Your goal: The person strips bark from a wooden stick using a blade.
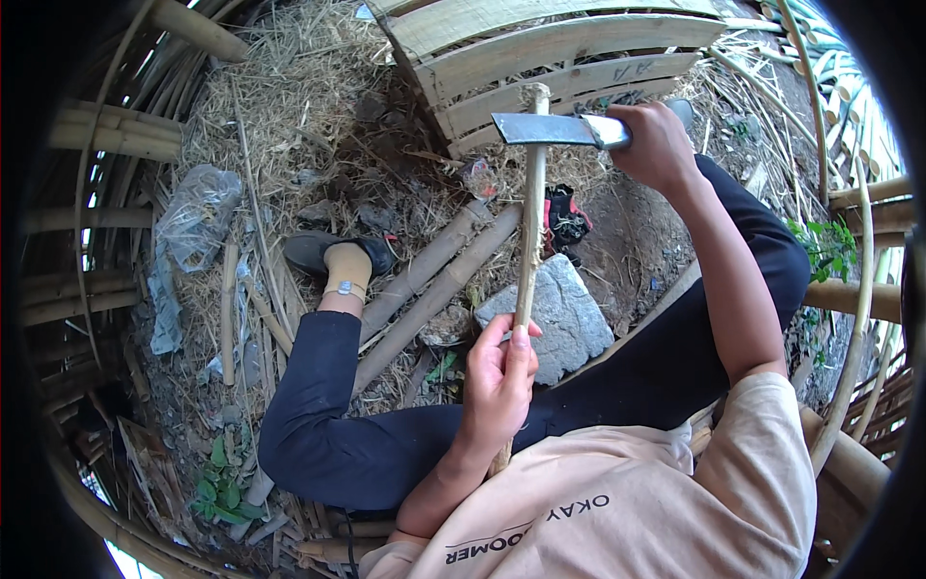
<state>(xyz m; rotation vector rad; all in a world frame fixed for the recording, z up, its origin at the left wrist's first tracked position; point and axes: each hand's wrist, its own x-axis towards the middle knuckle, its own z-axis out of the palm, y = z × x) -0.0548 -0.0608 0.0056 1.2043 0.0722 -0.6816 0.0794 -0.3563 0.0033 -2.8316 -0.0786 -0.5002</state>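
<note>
My left hand (500, 381) is closed round the lower part of a peeled wooden stick (531, 227), its thumb pointing up along the wood. The stick stands lengthwise away from my body, its frayed knobby end at the far side. A machete (545, 129) with a broad grey blade is gripped in my right hand (656, 145). The blade lies crosswise over the stick just below that far end; whether its edge touches the wood I cannot tell. A rough grey stone block (552, 318) sits on the ground beyond my left hand, partly behind the stick.
Two bamboo poles (439, 289) lie beside the stone. A slatted wooden panel (569, 68) stands ahead. A black and red item (567, 220) rests near the stick. At the left are dry straw and a clear plastic bag (201, 214). Bamboo rails (868, 299) border the right side.
</note>
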